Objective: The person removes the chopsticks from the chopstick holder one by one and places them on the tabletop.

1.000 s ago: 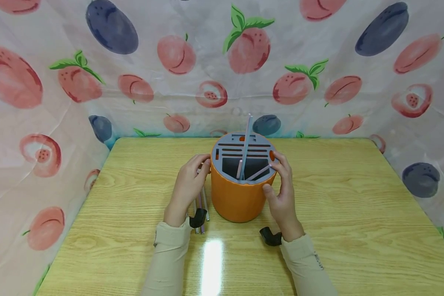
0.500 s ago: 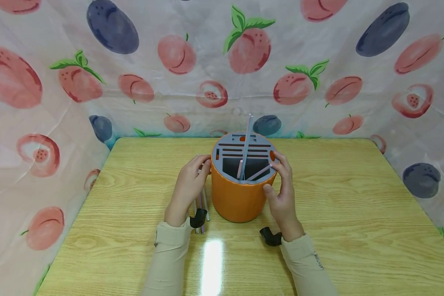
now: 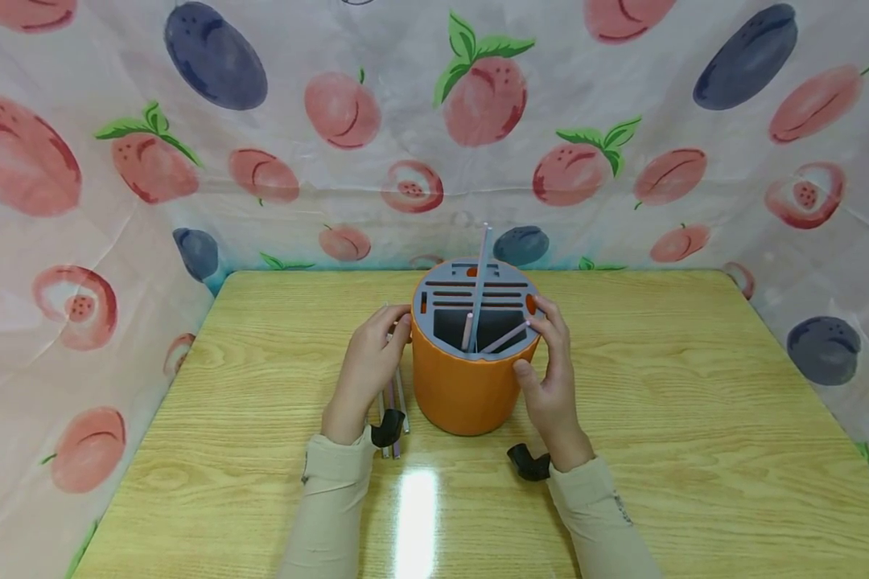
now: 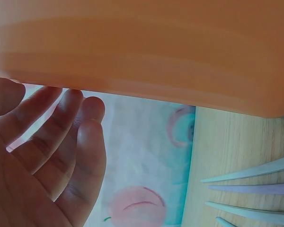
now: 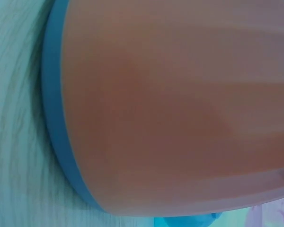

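Observation:
An orange cylindrical utensil holder [image 3: 467,394] with a grey slotted top [image 3: 442,301] stands upright on the table. A long pale stick [image 3: 481,277], probably a chopstick, leans up out of its large opening, and two pinkish sticks [image 3: 507,337] lean lower inside. My left hand [image 3: 365,362] touches the holder's left side; in the left wrist view the bent fingertips [image 4: 92,106] meet the orange wall. On the right side my right hand [image 3: 556,386] holds the holder, thumb at the front, fingers at the rim. The right wrist view shows only the orange wall [image 5: 170,109] and blue-looking base.
Several slim pale and purple sticks [image 4: 255,188] lie on the wooden table [image 3: 659,418], partly under my left wrist. A fruit-print cloth [image 3: 362,185] hangs behind the table and along both sides. Black wrist cameras [image 3: 387,428] jut inward from both cuffs.

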The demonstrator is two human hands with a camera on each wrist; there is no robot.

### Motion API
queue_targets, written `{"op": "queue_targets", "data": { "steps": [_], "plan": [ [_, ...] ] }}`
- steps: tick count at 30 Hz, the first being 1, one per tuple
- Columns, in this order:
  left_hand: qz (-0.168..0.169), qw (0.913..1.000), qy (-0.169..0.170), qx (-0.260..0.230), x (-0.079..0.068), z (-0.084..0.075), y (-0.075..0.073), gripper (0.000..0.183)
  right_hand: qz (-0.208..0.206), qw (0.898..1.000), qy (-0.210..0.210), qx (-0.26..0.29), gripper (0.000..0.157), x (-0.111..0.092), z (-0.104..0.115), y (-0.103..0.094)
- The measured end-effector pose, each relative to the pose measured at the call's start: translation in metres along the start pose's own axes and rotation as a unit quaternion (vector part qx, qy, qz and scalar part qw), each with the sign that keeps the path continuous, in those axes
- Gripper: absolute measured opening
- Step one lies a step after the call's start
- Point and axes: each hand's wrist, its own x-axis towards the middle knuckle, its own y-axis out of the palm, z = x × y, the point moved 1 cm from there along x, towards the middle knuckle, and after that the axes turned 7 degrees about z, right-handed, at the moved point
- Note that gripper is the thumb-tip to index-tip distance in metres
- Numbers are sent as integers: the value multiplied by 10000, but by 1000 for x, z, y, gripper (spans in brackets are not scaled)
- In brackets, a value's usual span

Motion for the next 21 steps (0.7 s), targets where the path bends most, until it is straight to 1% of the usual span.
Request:
{"op": "queue_targets", "data": {
  "steps": [9,16,21],
  "plan": [
    [5,9999,-50,108,1,1,1,27,-29,9999,-102,64,60,2,0,-1],
    [48,9999,-130,74,1,1,1,27,-25,9999,-98,92,61,3,-2,0],
    [46,9999,-112,79,1,2,1,27,-23,9999,-104,51,61,3,-2,-1]
  ]
}}
